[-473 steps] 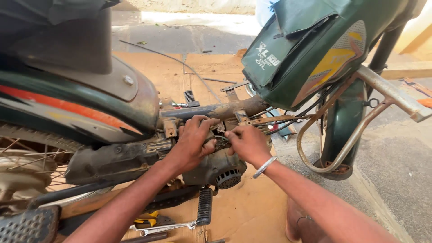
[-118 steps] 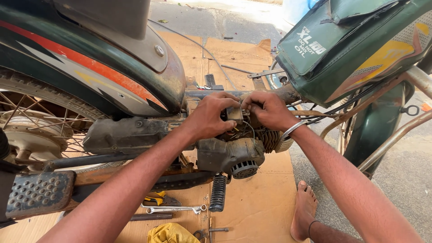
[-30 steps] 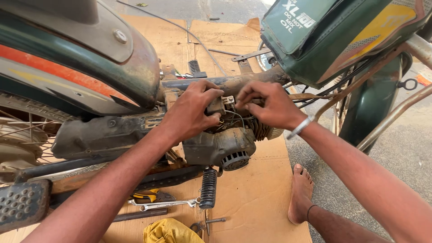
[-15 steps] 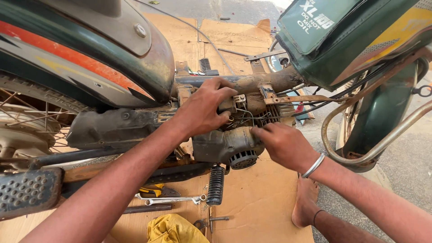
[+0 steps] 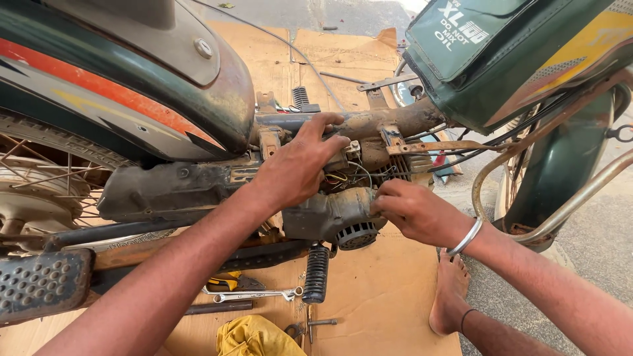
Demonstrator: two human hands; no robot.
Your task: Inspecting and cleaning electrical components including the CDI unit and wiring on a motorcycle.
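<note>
A small dirty grey engine (image 5: 330,214) hangs under the rusty frame tube (image 5: 382,122) of a green moped. My left hand (image 5: 300,165) rests on the top of the engine, fingers spread over the frame tube and a bundle of wires (image 5: 346,173). My right hand (image 5: 412,211), with a metal bangle on the wrist, has its fingers pinched at the engine's right side just above the round finned cover (image 5: 356,235). What the fingers hold is hidden.
The moped stands on brown cardboard (image 5: 382,296). A spanner (image 5: 254,295), a rod (image 5: 217,308), a yellow cloth (image 5: 254,337) and a bolt (image 5: 320,323) lie below the engine. A black footpeg (image 5: 315,273) hangs down. My bare foot (image 5: 452,296) is at right; the spoked rear wheel (image 5: 39,184) is at left.
My right hand dropped from the top of the engine to its lower right side. My left hand stayed on top near the frame tube. The view shifted slightly.
</note>
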